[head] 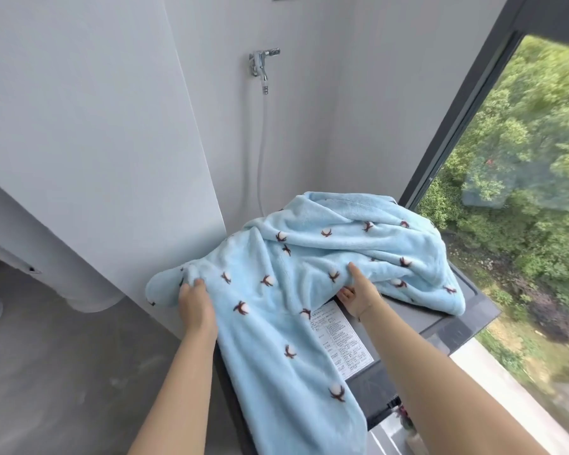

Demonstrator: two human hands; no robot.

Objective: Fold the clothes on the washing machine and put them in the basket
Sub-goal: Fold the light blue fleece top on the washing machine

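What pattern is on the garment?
Light blue fleece garment with small white-and-brown cotton-boll motifs; head view.

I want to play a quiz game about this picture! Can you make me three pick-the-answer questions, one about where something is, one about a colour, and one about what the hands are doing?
1. Where is the tap?
A. On the wall above the washer
B. On the floor
C. In the window

2. What colour is the cloth?
A. Red
B. Light blue
C. Black

3. What are the hands doing?
A. Both hang free
B. Only one touches the cloth
C. Both grip the cloth

Answers:
1. A, it sticks out of the white wall.
2. B, blue with small dark and white flowers.
3. C, left hand and right hand both bunch it.
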